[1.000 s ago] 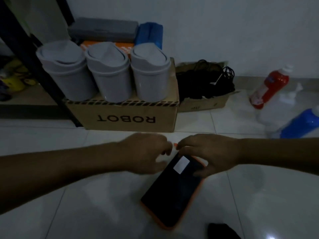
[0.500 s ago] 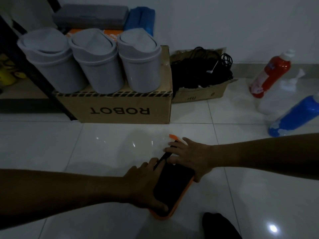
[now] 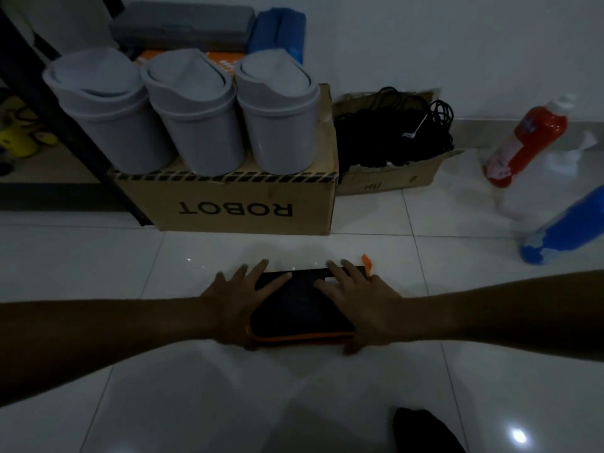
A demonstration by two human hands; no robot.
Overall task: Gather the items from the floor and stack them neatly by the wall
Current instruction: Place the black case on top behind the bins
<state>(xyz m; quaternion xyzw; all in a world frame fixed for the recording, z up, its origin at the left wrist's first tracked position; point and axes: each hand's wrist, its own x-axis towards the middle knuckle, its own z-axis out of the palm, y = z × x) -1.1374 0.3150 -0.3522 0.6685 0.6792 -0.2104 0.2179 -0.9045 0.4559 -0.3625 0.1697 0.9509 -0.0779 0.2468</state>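
Left hand and right hand, fingers spread flat, press the black case

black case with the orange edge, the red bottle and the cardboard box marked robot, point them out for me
black flat case with orange trim (image 3: 302, 305), head view, bare top face between the hands
red plastic bottle with white cap (image 3: 526, 142), head view, mid body
brown cardboard box marked ROBOT (image 3: 235, 209), head view, front face

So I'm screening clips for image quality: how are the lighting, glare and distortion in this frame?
Head view: dim and underexposed, so the black case between the left hand and right hand shows little detail; a small glare spot on the floor tiles at lower right; wide-angle bending at the edges tilts the red bottle and blue bottle.
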